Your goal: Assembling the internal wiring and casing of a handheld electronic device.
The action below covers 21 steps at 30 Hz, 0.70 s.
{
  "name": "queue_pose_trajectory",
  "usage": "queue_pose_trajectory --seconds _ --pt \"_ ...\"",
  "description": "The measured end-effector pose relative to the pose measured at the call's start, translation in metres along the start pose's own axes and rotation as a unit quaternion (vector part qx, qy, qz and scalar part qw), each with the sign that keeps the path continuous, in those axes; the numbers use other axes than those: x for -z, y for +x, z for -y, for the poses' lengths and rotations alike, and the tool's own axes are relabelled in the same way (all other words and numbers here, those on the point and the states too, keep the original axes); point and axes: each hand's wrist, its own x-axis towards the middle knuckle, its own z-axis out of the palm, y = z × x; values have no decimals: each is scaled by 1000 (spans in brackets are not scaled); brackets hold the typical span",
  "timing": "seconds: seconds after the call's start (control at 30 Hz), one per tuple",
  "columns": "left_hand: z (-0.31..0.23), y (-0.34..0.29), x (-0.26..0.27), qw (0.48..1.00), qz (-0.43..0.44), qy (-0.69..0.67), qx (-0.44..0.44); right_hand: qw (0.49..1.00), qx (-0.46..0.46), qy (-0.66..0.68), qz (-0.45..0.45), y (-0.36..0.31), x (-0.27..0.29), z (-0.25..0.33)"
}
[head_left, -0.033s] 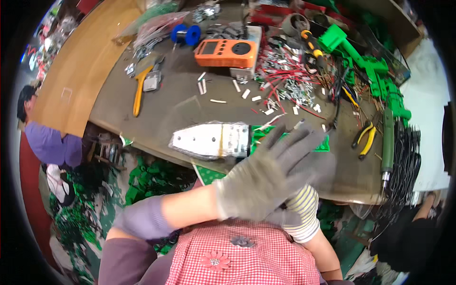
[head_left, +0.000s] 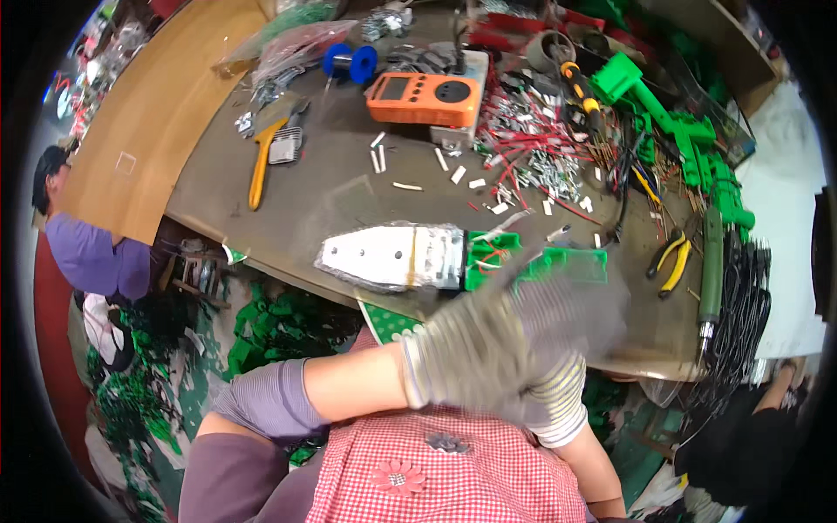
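My left hand (head_left: 475, 344), in a grey striped work glove, crosses in front of my right hand (head_left: 560, 394) near the table's front edge. Motion blurs the left fingers, which look stretched out with nothing visible in them. Most of the right hand is hidden behind the left; its striped glove cuff shows, its fingers cannot be made out. Just beyond the hands lies an open green plastic housing (head_left: 567, 264) with wires in it. Joined to its left end is a pointed white metal plate (head_left: 370, 254) with a clear wrapped edge.
An orange multimeter (head_left: 425, 98) stands at the back, right of a blue spool (head_left: 350, 63). A yellow-handled brush (head_left: 266, 161) lies left. Small metal parts (head_left: 549, 170) and red wires pile up right of centre. Pliers (head_left: 674, 264) and a green soldering iron (head_left: 711, 270) lie right.
My left hand's fingers, spread apart a moment before, are now more blurred and lower, showing more of the green housing. The view has shifted slightly.
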Motion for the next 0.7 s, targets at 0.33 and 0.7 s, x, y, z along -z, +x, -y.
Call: queue_pose_trajectory --seconds 0.33,0.7 --pt "-15 -173 -19 697 -435 -237 518 994 9 -107 -10 36 16 33" --pt "-28 -167 -30 688 -239 -471 498 952 174 -186 169 78 -44 47"
